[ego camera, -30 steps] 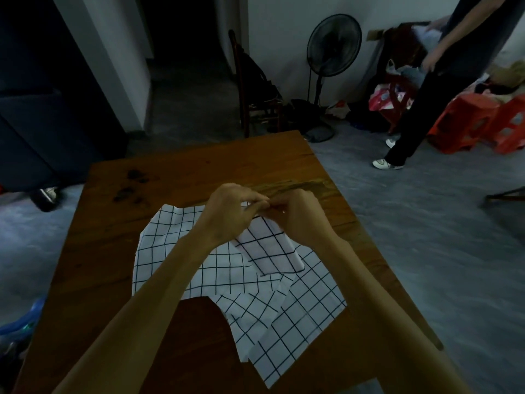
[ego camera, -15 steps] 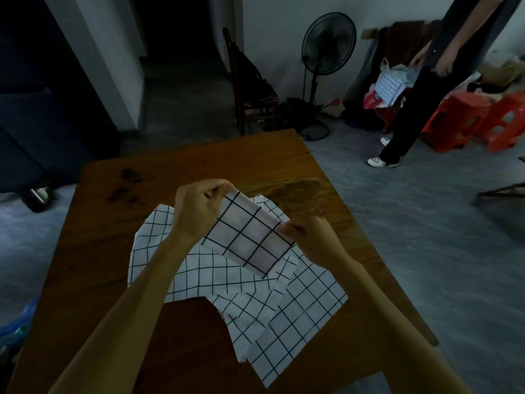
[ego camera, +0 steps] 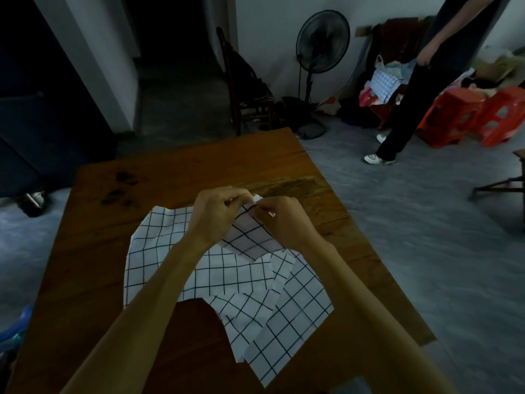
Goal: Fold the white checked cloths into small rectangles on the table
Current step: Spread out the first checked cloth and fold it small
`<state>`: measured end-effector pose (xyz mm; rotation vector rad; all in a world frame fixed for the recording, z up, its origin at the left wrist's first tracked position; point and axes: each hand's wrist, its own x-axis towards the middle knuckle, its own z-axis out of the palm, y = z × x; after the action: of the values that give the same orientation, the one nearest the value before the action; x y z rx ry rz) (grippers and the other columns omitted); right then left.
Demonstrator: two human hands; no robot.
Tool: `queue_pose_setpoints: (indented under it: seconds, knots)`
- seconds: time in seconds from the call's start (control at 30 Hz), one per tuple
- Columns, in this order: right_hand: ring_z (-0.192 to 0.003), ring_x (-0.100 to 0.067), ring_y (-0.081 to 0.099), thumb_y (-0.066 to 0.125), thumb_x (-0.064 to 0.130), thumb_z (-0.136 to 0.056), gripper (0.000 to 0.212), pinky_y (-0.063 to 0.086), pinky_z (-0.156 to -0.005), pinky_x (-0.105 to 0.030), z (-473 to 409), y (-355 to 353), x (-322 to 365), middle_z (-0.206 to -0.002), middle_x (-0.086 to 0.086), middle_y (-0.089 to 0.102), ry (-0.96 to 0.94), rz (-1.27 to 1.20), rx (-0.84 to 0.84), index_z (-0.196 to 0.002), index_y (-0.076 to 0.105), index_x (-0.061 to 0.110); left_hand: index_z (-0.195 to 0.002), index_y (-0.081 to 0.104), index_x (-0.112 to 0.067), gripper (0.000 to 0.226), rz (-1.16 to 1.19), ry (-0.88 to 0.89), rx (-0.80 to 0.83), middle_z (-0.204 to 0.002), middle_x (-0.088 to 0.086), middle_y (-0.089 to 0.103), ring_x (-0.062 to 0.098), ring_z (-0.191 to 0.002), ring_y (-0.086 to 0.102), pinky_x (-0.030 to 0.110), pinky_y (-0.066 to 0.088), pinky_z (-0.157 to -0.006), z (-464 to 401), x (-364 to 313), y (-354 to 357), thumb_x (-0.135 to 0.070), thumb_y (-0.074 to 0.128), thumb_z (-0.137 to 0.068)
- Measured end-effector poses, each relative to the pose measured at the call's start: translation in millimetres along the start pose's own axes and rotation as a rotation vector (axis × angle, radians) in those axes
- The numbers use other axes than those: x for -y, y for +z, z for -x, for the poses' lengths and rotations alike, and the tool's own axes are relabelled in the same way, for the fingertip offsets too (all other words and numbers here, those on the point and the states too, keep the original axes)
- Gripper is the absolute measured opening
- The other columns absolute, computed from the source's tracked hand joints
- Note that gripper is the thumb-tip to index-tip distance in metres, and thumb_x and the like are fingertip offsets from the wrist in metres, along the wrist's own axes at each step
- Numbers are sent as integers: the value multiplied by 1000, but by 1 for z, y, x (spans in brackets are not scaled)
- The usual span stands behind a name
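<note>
My fingers (ego camera: 246, 201) are pinched shut on the top edge of the small cloth (ego camera: 250, 237); left hand (ego camera: 218, 214) and right hand (ego camera: 284, 220) meet there, almost touching, above the cloths (ego camera: 199, 268) spread on the table (ego camera: 176, 172). Half a second ago the hands were apart with the piece stretched between them. I judge that as another fold closing, so this rectangle is nearly done.
</note>
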<state>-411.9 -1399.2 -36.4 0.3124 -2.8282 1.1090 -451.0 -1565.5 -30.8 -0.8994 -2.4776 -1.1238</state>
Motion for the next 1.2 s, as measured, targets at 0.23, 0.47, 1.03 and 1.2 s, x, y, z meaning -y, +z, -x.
queue_pose_setpoints:
  seconds: [0.23,0.47,1.03,1.2]
  knots:
    - [-46,-4,49,55,22,-96,22,36,-48,-16,31,6,-36,-54,17,49,51,23,30,-78,66,21,-94,72,-13,12,20,-112,-172,-89,-6,70,1,-78,63,12,50,-70,9,16,-22,-16,62,-88]
    - [-70,-4,62,55,29,-95,15,57,-67,-32,37,12,-52,-84,8,69,102,163,128,-95,66,20,-92,71,-18,11,-16,-55,-58,-83,-10,67,1,-73,61,12,49,-67,9,8,-16,-14,61,-88]
    - [-67,-34,56,60,21,-92,18,50,-66,-47,71,9,16,-75,-21,62,198,-290,-116,-83,66,7,-132,45,-24,54,416,-527,-30,-110,-6,59,6,-103,56,26,45,-92,109,3,-35,-40,62,-84]
    - [-83,-51,58,61,25,-90,22,50,-74,-63,114,17,19,-86,-28,64,311,-391,-109,-91,67,4,-101,64,-16,13,592,-515,-67,-93,-4,69,6,-86,65,19,53,-72,135,-21,-7,-23,59,-91]
